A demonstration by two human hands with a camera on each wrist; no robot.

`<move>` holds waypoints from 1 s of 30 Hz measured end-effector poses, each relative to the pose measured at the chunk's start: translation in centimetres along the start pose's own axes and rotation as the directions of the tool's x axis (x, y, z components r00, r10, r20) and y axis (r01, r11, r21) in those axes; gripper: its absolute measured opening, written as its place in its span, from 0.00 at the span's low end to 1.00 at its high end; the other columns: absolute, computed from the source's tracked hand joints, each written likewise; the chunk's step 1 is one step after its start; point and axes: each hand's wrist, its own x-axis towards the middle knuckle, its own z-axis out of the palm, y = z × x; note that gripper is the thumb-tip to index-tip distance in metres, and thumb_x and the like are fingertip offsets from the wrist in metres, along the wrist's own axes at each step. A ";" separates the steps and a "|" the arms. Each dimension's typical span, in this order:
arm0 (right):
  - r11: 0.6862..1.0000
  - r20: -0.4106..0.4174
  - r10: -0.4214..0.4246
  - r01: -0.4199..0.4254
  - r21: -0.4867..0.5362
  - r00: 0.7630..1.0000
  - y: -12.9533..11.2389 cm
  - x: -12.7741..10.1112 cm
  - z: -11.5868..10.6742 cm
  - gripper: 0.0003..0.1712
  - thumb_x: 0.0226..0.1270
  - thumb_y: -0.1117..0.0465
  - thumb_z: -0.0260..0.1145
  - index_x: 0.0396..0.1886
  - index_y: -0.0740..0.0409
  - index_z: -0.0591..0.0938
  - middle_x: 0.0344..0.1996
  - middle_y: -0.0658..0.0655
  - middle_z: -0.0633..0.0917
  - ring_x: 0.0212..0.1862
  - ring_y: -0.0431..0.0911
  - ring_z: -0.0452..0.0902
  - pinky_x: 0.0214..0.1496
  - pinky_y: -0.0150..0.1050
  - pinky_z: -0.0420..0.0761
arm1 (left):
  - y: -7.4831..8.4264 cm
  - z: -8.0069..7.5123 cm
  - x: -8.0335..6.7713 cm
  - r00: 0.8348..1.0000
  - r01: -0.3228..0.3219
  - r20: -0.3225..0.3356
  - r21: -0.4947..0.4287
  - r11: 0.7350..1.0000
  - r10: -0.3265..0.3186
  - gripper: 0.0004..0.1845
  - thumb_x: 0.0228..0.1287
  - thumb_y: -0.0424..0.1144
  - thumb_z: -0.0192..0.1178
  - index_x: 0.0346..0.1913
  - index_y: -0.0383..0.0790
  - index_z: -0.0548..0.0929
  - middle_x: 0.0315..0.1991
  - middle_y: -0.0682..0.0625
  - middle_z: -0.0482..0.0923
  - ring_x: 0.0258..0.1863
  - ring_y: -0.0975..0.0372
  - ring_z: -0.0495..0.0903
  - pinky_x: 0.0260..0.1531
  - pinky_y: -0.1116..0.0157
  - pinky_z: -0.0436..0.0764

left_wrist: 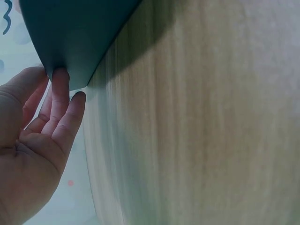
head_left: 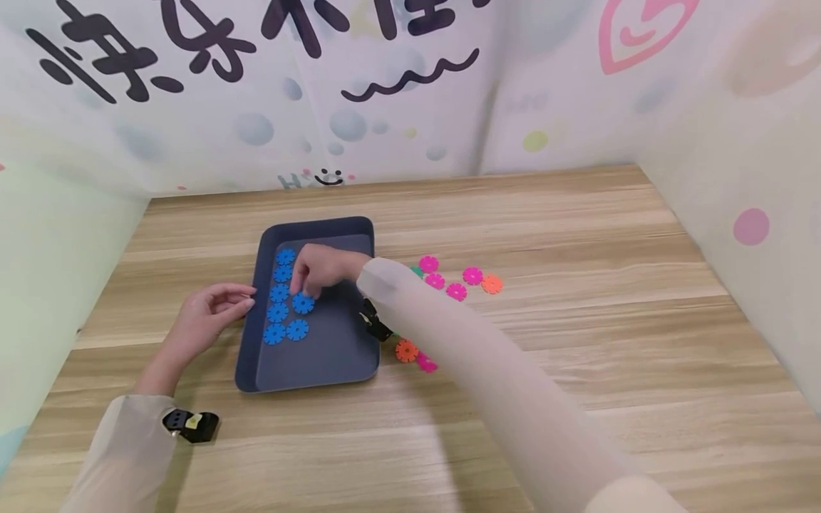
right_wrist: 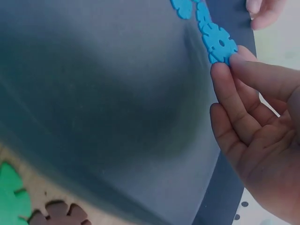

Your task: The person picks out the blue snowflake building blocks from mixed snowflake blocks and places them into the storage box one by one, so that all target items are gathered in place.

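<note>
A dark grey tray point(head_left: 314, 363) lies on the wooden table. Inside it, a column of blue notched discs point(head_left: 278, 312) runs along the left side, with another blue disc point(head_left: 297, 329) beside the lowest one. Over the tray, my right hand point(head_left: 321, 267) pinches a blue notched disc point(right_wrist: 219, 43) between thumb and fingers, near the column. At the tray's left wall, my left hand point(head_left: 208, 317) pinches the rim. The left wrist view shows the left fingers point(left_wrist: 60, 93) against the tray's outer wall point(left_wrist: 79, 37).
Right of the tray lie loose pink discs point(head_left: 472, 276), orange discs point(head_left: 492, 284) and a green disc point(right_wrist: 13, 194), partly hidden by my right sleeve point(head_left: 487, 356). A printed curtain point(head_left: 410, 142) borders the table's back edge.
</note>
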 end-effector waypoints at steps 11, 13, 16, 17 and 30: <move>0.998 -0.010 0.061 -0.061 -0.013 0.998 0.3 0.6 0.5 0.10 0.58 0.77 0.60 0.36 0.67 0.84 0.36 0.56 0.82 0.28 0.43 0.78 0.33 0.30 0.79 | -0.2 0.0 0.0 1.000 -0.003 -0.004 0.009 1.000 0.003 0.16 0.65 0.38 0.56 0.50 0.29 0.77 0.35 0.45 0.79 0.29 0.71 0.78 0.30 0.74 0.78; 0.998 -0.014 0.066 -0.067 -0.019 0.998 0.3 0.7 0.6 0.10 0.58 0.76 0.60 0.36 0.66 0.84 0.36 0.55 0.82 0.28 0.42 0.79 0.33 0.29 0.79 | -0.2 -0.1 0.0 1.000 -0.003 -0.004 0.008 1.000 0.003 0.16 0.65 0.38 0.56 0.50 0.29 0.77 0.35 0.45 0.79 0.29 0.72 0.78 0.30 0.74 0.78; 0.997 -0.012 0.072 -0.073 -0.027 0.997 0.3 0.8 0.8 0.10 0.58 0.76 0.61 0.36 0.66 0.85 0.37 0.54 0.82 0.28 0.42 0.79 0.33 0.28 0.79 | -0.2 -0.1 -0.1 1.000 -0.002 -0.004 0.005 1.000 0.002 0.16 0.65 0.39 0.56 0.50 0.29 0.77 0.35 0.46 0.79 0.29 0.72 0.78 0.30 0.74 0.78; 0.997 -0.010 0.071 -0.071 -0.027 0.997 0.4 0.9 0.8 0.09 0.58 0.76 0.61 0.36 0.66 0.85 0.37 0.55 0.82 0.28 0.42 0.79 0.33 0.28 0.79 | -0.2 0.0 -0.1 1.000 -0.002 -0.003 0.003 1.000 0.002 0.16 0.65 0.39 0.56 0.50 0.29 0.77 0.35 0.45 0.79 0.29 0.72 0.78 0.30 0.74 0.78; 0.997 -0.011 0.083 -0.083 -0.007 0.997 0.6 1.1 1.2 0.08 0.58 0.75 0.62 0.36 0.65 0.85 0.34 0.54 0.82 0.26 0.40 0.77 0.34 0.30 0.79 | -0.1 0.0 -0.1 1.000 0.005 0.000 -0.014 1.000 -0.005 0.17 0.65 0.39 0.56 0.50 0.29 0.77 0.35 0.46 0.79 0.29 0.71 0.78 0.31 0.74 0.79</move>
